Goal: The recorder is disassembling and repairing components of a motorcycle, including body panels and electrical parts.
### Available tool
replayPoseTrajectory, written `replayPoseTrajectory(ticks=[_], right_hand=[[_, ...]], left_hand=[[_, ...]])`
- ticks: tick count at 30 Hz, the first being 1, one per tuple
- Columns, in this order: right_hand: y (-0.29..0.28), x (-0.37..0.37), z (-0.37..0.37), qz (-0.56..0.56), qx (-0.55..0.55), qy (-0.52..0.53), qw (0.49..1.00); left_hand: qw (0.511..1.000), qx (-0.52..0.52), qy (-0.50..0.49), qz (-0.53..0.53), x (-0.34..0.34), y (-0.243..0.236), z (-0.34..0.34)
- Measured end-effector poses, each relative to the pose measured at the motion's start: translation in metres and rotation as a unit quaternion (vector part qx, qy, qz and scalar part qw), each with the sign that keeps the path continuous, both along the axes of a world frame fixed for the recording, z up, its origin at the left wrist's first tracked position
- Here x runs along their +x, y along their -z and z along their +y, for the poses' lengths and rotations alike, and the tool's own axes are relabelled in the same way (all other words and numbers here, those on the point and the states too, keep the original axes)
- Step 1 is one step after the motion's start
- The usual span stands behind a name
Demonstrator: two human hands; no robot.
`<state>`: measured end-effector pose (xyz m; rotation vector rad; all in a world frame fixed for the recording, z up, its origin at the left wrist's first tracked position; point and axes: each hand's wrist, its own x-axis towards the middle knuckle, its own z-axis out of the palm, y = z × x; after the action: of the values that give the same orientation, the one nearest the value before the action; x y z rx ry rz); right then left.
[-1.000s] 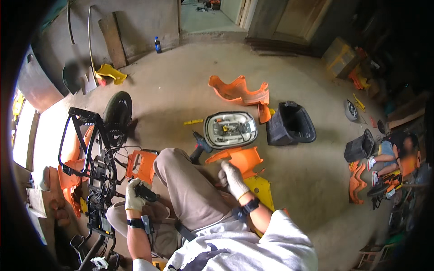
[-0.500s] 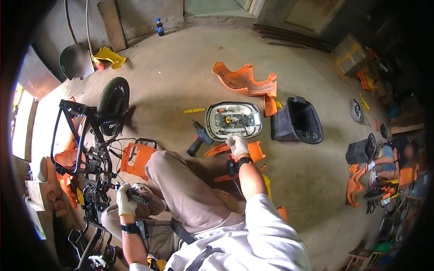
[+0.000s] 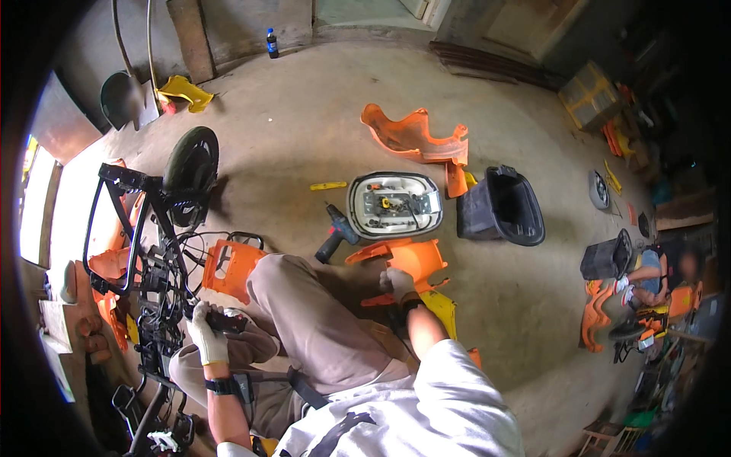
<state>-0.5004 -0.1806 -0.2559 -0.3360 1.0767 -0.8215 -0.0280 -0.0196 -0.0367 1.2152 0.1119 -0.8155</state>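
Note:
In a white knit glove, my left hand [image 3: 207, 335] is closed around a black object [image 3: 228, 321] whose kind I cannot make out. It is beside the stripped black scooter frame [image 3: 156, 286], which shows wiring and a front wheel [image 3: 192, 177]. My right hand [image 3: 397, 282], also gloved, hovers over or beside an orange body panel [image 3: 419, 263] right of my knee. Its fingers are curled; whatever is in them is hidden. Beyond it lies a shallow white tray with a black rim [image 3: 355, 217], holding small parts. A blue and black cordless drill [image 3: 336, 234] lies left of the tray.
A black bin [image 3: 476, 211] lies right of the tray, with a curved orange panel [image 3: 415, 137] behind. Another orange panel [image 3: 227, 273] leans by my knee. A yellow panel [image 3: 439, 312] is near my right arm. Another person [image 3: 655, 274] sits at far right among scooter parts.
My right hand has drawn back from the tray's near edge toward me, down by the orange panel. My left hand has shifted slightly left and up with the black object.

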Motion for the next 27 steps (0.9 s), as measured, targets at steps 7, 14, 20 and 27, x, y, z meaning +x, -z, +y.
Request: replayPoseTrajectory(ticks=[7,14,20,27], right_hand=[[-0.089,0.026,0.03,0.085,0.079,-0.034,0.993],[-0.217,0.082,0.007,0.0,0.082,-0.06,0.995],[-0.313,0.141,0.028,-0.198,0.024,-0.236,0.951],[-0.312,0.176,0.063,-0.286,0.091,-0.262,0.917]], left_hand=[[0.964,0.042,-0.004,-0.263,-0.022,-0.033,-0.005],[0.98,-0.106,0.051,-0.158,-0.034,-0.053,-0.01],[0.977,-0.192,0.07,-0.064,-0.033,-0.067,-0.002],[0.969,-0.24,0.054,0.035,-0.021,-0.085,0.013]])
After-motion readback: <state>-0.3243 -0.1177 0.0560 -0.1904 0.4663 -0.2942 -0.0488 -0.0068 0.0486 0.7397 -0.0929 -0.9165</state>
